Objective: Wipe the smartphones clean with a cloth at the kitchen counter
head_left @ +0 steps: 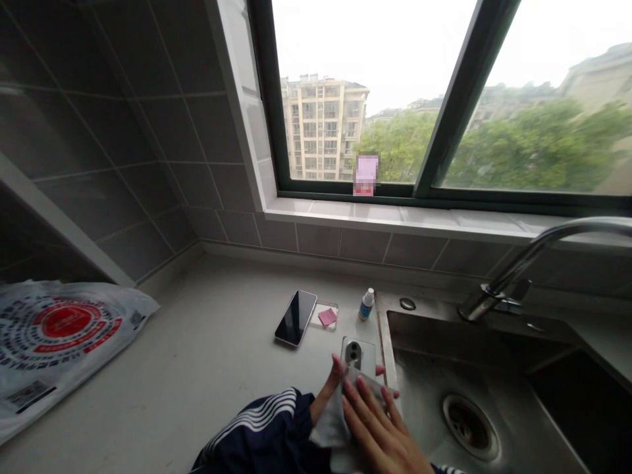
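A silver phone (363, 352), its camera side up, rests in my left hand (326, 393), the thumb along one edge and fingertips showing past the other. Over the phone's lower part lies a thin grey cloth (332, 421). My right hand (378, 421) presses this cloth against the phone, its fingers stretched out and close together. The palm of my left hand is hidden beneath the phone and cloth. Beyond the hands, a second phone (296, 318) lies dark screen up beside a clear phone case (332, 324) with a small pink cloth (326, 317) on it.
A small white bottle (366, 304) with a blue label stands by the edge of the steel sink (415, 395). The faucet (498, 283) rises behind the sink. On the left of the counter (197, 355) lies a printed plastic bag (69, 342). A window (365, 99) is ahead.
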`<state>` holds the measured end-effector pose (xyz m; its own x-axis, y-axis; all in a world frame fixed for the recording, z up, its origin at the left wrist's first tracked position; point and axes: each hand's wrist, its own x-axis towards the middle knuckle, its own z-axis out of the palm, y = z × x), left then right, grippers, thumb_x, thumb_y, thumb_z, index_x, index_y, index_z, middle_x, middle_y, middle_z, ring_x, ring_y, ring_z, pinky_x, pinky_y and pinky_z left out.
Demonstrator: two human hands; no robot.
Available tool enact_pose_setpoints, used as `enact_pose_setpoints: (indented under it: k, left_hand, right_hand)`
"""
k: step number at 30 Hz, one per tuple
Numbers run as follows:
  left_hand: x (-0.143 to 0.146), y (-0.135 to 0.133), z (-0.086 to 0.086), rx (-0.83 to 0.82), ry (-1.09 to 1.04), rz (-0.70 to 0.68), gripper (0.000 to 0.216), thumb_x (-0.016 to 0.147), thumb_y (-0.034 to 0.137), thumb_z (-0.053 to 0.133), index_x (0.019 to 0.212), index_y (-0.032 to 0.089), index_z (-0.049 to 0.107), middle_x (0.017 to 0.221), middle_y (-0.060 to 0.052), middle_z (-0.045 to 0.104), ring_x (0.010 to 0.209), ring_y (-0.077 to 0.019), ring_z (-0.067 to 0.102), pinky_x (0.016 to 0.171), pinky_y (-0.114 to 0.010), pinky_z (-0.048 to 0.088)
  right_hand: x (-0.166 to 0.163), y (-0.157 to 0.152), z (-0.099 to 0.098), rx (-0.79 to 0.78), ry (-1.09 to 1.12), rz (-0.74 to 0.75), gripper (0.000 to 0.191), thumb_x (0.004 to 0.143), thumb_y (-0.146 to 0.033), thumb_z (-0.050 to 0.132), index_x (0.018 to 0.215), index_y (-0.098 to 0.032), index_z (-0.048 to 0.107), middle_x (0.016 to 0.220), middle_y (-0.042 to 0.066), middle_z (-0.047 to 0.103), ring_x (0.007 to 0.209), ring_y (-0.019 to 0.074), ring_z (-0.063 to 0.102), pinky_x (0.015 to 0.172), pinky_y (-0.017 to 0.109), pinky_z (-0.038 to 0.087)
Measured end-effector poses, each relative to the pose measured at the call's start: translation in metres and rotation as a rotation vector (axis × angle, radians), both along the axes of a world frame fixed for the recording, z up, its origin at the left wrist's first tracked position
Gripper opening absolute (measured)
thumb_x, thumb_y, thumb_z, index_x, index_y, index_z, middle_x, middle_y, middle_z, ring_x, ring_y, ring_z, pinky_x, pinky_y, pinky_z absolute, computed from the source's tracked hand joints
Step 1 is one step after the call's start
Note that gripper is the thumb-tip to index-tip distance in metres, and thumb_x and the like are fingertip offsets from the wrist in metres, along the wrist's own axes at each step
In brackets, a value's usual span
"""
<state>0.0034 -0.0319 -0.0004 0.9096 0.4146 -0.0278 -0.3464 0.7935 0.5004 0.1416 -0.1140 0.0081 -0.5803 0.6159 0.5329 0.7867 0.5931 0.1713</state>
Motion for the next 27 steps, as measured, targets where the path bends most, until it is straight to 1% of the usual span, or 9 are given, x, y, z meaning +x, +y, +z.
enact_pose_setpoints:
  k: [4,8,12,15,17,18,20,24,27]
  left_hand:
    - [-0.001,0.018,0.003,-0.18,0.053,0.091,0.095,0.067,0.086,0.039,0.129,0.015,0.048,0.119,-0.02,0.064,0.099,-0.0337,0.065,0.093,-0.054,0.039]
    - [0.001,0.02,0.005,-0.318,0.126,0.248,0.094,0.064,0.088,0.037,0.125,0.017,0.043,0.111,-0.02,0.067,0.076,-0.0293,0.069,0.077,-0.045,0.045]
    - [0.003,0.014,0.007,-0.324,0.179,0.352,0.084,0.067,0.085,0.04,0.12,0.02,0.039,0.112,-0.019,0.067,0.082,-0.033,0.069,0.08,-0.048,0.045]
    - [0.006,0.008,0.002,-0.28,0.173,0.394,0.076,0.069,0.081,0.045,0.114,0.02,0.039,0.113,-0.019,0.066,0.086,-0.0321,0.069,0.087,-0.051,0.043]
    - [0.008,0.003,-0.002,-0.237,0.158,0.366,0.075,0.065,0.079,0.055,0.11,0.021,0.041,0.112,-0.018,0.067,0.089,-0.0319,0.069,0.093,-0.052,0.04]
    - [0.009,0.001,-0.004,-0.216,0.145,0.362,0.074,0.064,0.077,0.058,0.11,0.021,0.042,0.112,-0.017,0.067,0.092,-0.0305,0.069,0.097,-0.051,0.039]
    - [0.008,-0.003,-0.007,-0.188,0.122,0.342,0.071,0.064,0.073,0.062,0.109,0.022,0.045,0.112,-0.013,0.068,0.099,-0.0288,0.067,0.102,-0.05,0.036]
    - [0.006,-0.01,-0.005,-0.082,0.092,0.302,0.061,0.068,0.069,0.063,0.107,0.023,0.052,0.114,-0.011,0.068,0.111,-0.0291,0.062,0.106,-0.05,0.032]
    - [0.005,-0.011,-0.002,-0.028,0.077,0.292,0.059,0.068,0.067,0.064,0.107,0.023,0.055,0.115,-0.012,0.067,0.115,-0.0301,0.059,0.107,-0.05,0.032]
  right_hand:
    - [0.0,0.002,0.007,-0.004,-0.062,0.076,0.057,0.094,-0.055,0.044,0.134,-0.014,0.053,0.138,0.007,0.052,0.141,0.0266,0.026,0.118,0.046,-0.002]
    - [0.004,0.004,0.016,0.002,-0.012,0.159,0.052,0.091,-0.052,0.053,0.124,-0.013,0.06,0.134,0.008,0.057,0.134,0.0282,0.041,0.117,0.051,0.003]
    - [0.01,0.005,0.013,0.019,0.023,0.162,0.045,0.09,-0.044,0.06,0.121,-0.011,0.062,0.128,0.009,0.062,0.13,0.0262,0.047,0.118,0.048,0.007]
    - [0.013,0.006,0.0,-0.014,0.022,0.115,0.055,0.092,-0.048,0.054,0.129,-0.008,0.055,0.133,0.013,0.057,0.133,0.027,0.043,0.117,0.047,0.007]
    - [0.015,0.006,-0.013,-0.027,0.034,0.053,0.065,0.095,-0.056,0.039,0.135,-0.005,0.05,0.138,0.016,0.051,0.135,0.0268,0.038,0.117,0.045,0.004]
    - [0.014,0.006,-0.019,-0.027,0.04,0.028,0.063,0.098,-0.052,0.033,0.137,-0.004,0.047,0.139,0.017,0.049,0.136,0.0258,0.037,0.117,0.043,0.003]
    - [0.012,0.006,-0.03,-0.053,0.012,-0.049,0.05,0.102,-0.032,0.03,0.145,-0.009,0.036,0.143,0.013,0.045,0.138,0.0204,0.032,0.117,0.039,0.0]
    - [0.005,0.004,-0.048,-0.07,0.061,-0.13,0.051,0.102,-0.028,0.024,0.15,-0.009,0.024,0.147,0.016,0.036,0.14,0.0236,0.026,0.117,0.041,0.005]
    - [0.004,0.005,-0.053,-0.081,0.112,-0.126,0.05,0.102,-0.026,0.024,0.15,-0.011,0.024,0.147,0.015,0.037,0.139,0.0239,0.029,0.117,0.039,0.01]
